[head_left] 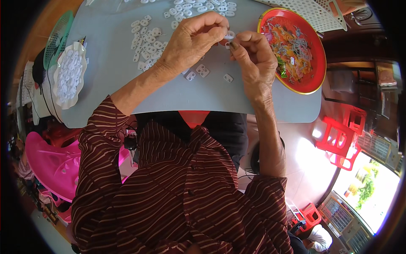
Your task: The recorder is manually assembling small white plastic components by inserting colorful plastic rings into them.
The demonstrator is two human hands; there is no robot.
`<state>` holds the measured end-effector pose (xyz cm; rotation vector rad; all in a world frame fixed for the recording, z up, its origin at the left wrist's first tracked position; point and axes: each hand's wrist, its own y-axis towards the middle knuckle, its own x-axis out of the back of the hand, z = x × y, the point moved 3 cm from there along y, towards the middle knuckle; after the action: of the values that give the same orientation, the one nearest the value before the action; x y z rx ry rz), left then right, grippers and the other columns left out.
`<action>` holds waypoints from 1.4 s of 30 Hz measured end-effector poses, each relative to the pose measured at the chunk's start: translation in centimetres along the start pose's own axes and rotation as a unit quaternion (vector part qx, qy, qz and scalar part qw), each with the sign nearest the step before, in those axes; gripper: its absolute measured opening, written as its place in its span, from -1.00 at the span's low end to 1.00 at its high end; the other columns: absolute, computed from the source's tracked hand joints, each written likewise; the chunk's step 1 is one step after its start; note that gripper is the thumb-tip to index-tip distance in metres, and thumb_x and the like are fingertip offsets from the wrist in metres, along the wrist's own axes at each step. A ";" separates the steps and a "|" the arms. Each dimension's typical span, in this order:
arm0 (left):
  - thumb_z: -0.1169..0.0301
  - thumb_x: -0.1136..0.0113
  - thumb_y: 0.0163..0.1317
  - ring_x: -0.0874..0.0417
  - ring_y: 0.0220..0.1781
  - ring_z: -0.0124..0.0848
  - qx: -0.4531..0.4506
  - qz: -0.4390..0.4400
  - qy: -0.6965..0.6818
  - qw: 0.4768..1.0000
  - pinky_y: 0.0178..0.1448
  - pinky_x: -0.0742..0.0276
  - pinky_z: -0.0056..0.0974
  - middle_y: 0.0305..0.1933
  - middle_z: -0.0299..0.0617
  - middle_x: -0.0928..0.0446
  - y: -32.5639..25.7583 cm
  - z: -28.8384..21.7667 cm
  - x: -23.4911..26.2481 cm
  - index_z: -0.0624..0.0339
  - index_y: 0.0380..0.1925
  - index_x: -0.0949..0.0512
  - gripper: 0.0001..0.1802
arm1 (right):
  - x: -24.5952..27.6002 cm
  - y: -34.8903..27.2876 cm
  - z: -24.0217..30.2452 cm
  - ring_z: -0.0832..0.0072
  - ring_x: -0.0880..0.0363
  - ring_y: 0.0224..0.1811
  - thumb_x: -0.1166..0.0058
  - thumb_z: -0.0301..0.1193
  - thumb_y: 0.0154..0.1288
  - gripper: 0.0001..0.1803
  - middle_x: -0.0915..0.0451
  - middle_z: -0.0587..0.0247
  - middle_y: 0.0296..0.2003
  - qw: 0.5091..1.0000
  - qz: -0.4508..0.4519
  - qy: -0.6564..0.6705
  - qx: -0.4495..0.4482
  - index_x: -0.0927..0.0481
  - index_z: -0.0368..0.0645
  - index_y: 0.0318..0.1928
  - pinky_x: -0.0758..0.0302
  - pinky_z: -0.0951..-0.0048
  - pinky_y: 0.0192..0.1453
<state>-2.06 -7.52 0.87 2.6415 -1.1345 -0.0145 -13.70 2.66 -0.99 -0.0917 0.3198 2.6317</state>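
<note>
Above the grey table my left hand (192,44) pinches a small white plastic piece with two holes (229,35) between thumb and fingers. My right hand (256,55) is right against it, thumb and forefinger closed at the piece's right side; whatever sits between those fingertips is too small to make out. Below the hands a few similar white pieces (228,78) lie apart on the table. A loose pile of them (146,44) spreads left of my left hand, and another pile (198,6) lies at the far edge.
Close to my right hand stands a red tray (320,70) holding many tiny grey parts. A scalloped white dish (60,99) of white pieces and a green basket (57,40) are at the left. A perforated white basket (311,15) sits far right; red stools (338,135) stand beyond the table (169,101).
</note>
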 end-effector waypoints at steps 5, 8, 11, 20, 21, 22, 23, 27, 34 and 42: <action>0.41 -0.06 0.26 -0.53 -0.35 -0.58 -0.004 0.030 0.065 0.997 -0.23 -0.50 -0.46 -0.41 -0.35 -0.50 0.0 0.0 0.2 0.24 -0.27 -0.51 -0.86 | 0.0 0.0 0.1 0.67 -0.51 -0.37 -0.04 -0.63 0.21 -0.80 -0.56 0.31 -0.35 1.000 -0.003 -0.004 -0.002 -0.46 -0.29 -0.13 -0.49 0.63 -0.25; 0.42 -0.06 0.27 -0.53 -0.32 -0.56 -0.007 0.059 0.101 0.993 -0.19 -0.50 -0.46 -0.37 -0.34 -0.50 0.2 -0.2 0.2 0.27 -0.21 -0.50 -0.83 | 0.0 -0.1 0.2 0.66 -0.51 -0.36 -0.04 -0.62 0.21 -0.80 -0.56 0.30 -0.34 1.000 -0.010 -0.012 -0.006 -0.45 -0.29 -0.13 -0.50 0.62 -0.24; 0.40 -0.06 0.28 -0.54 -0.33 -0.56 -0.018 0.068 0.099 0.993 -0.20 -0.49 -0.46 -0.39 -0.32 -0.50 0.2 -0.2 0.1 0.27 -0.21 -0.50 -0.82 | -0.1 -0.1 0.1 0.66 -0.52 -0.36 -0.05 -0.62 0.22 -0.80 -0.57 0.30 -0.34 1.000 -0.012 0.012 0.006 -0.45 -0.29 -0.12 -0.50 0.62 -0.23; 0.19 0.05 0.35 -0.39 -0.48 -0.55 0.039 0.099 0.136 0.985 -0.37 -0.34 -0.37 -0.52 -0.29 -0.45 -0.1 -0.6 0.1 0.28 -0.22 -0.49 -0.66 | -0.1 0.0 0.5 0.65 -0.52 -0.34 -0.07 -0.61 0.23 -0.81 -0.56 0.29 -0.34 1.000 -0.014 0.010 0.022 -0.45 -0.31 -0.14 -0.51 0.62 -0.23; 0.18 0.08 0.36 -0.36 -0.51 -0.53 0.032 0.116 0.150 0.981 -0.40 -0.31 -0.34 -0.55 -0.28 -0.43 -0.3 -0.5 -0.1 0.30 -0.22 -0.48 -0.64 | -0.2 -0.1 0.6 0.64 -0.53 -0.34 -0.07 -0.61 0.23 -0.81 -0.56 0.29 -0.34 1.000 -0.017 0.013 0.018 -0.45 -0.31 -0.14 -0.51 0.62 -0.24; 0.18 0.08 0.36 -0.36 -0.51 -0.53 0.032 0.116 0.151 0.981 -0.40 -0.31 -0.34 -0.55 -0.28 -0.43 -0.4 -0.1 -0.2 0.30 -0.22 -0.48 -0.64 | -0.2 -0.1 0.7 0.63 -0.53 -0.34 -0.06 -0.62 0.22 -0.81 -0.56 0.28 -0.34 1.000 -0.020 0.016 0.014 -0.45 -0.31 -0.14 -0.52 0.62 -0.24; 0.18 0.10 0.37 -0.33 -0.53 -0.50 -0.004 0.088 0.148 0.985 -0.41 -0.29 -0.32 -0.59 -0.25 -0.39 -0.4 0.1 -0.3 0.31 -0.24 -0.47 -0.64 | -0.2 -0.1 0.6 0.63 -0.53 -0.34 -0.06 -0.62 0.22 -0.81 -0.56 0.28 -0.34 1.000 -0.020 0.016 0.014 -0.45 -0.31 -0.14 -0.52 0.62 -0.24; 0.21 0.13 0.38 -0.26 -0.59 -0.40 -0.018 0.070 0.149 0.986 -0.44 -0.25 -0.27 -0.65 -0.16 -0.27 -0.4 -0.1 -0.1 0.31 -0.27 -0.43 -0.66 | -0.4 -0.1 0.4 0.61 -0.55 -0.35 -0.05 -0.65 0.21 -0.79 -0.56 0.27 -0.35 1.000 -0.001 0.015 0.007 -0.44 -0.31 -0.13 -0.53 0.60 -0.25; 0.22 0.14 0.38 -0.23 -0.60 -0.40 0.014 0.092 0.173 0.980 -0.44 -0.24 -0.27 -0.66 -0.15 -0.25 -0.3 -0.1 -0.1 0.28 -0.31 -0.41 -0.68 | -0.4 -0.2 0.5 0.59 -0.55 -0.37 -0.10 -0.57 0.23 -0.77 -0.55 0.29 -0.36 1.000 0.010 0.011 -0.004 -0.42 -0.28 -0.11 -0.48 0.63 -0.23; 0.23 0.13 0.36 -0.25 -0.57 -0.45 -0.006 0.106 0.176 0.979 -0.44 -0.26 -0.30 -0.64 -0.16 -0.25 -0.1 0.5 0.4 0.31 -0.31 -0.38 -0.69 | -1.2 -0.2 0.0 0.65 -0.52 -0.36 -0.16 -0.65 0.11 -0.68 -0.55 0.31 -0.38 0.998 0.021 -0.045 0.026 -0.48 -0.30 -0.09 -0.51 0.63 -0.27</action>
<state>-1.78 -7.86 0.42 2.3688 -1.2719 0.4677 -12.56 2.32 -0.85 0.0507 0.3639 2.6562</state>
